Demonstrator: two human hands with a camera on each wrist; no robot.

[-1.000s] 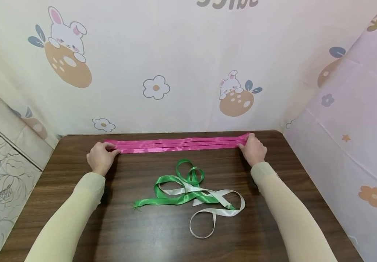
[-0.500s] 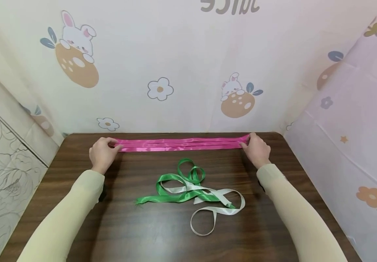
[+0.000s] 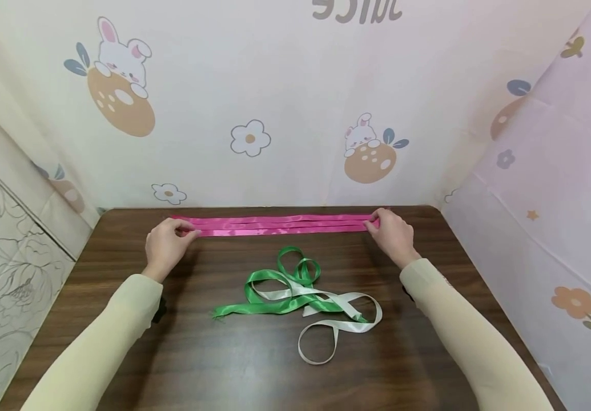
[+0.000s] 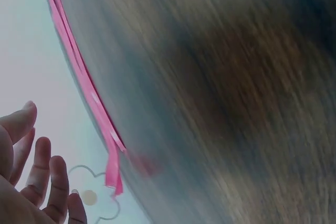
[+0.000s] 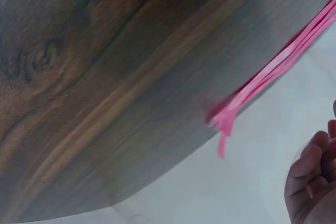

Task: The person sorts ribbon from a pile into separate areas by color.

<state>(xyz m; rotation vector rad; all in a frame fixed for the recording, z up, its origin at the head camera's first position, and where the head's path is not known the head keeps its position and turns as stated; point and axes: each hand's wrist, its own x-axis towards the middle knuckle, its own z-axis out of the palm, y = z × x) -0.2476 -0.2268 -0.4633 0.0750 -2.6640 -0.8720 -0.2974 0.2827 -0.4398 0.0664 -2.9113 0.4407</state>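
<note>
We see a dark wooden table [image 3: 244,382] with pink ribbons [image 3: 274,225] stretched side by side along its far edge; nearer us, a green ribbon [image 3: 269,309] and a white ribbon [image 3: 349,326] lie tangled. By the pink ends we find the left hand [image 3: 165,242] and right hand [image 3: 395,234], well apart, fingers loosely bent, gripping nothing.

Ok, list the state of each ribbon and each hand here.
Pink strips: nearly straight, side by side
Green ribbon: looped, frayed at one end
White ribbon: looped, overlapping the green
Left hand: fingers relaxed, holding nothing
Right hand: loosely curled, holding nothing
</note>
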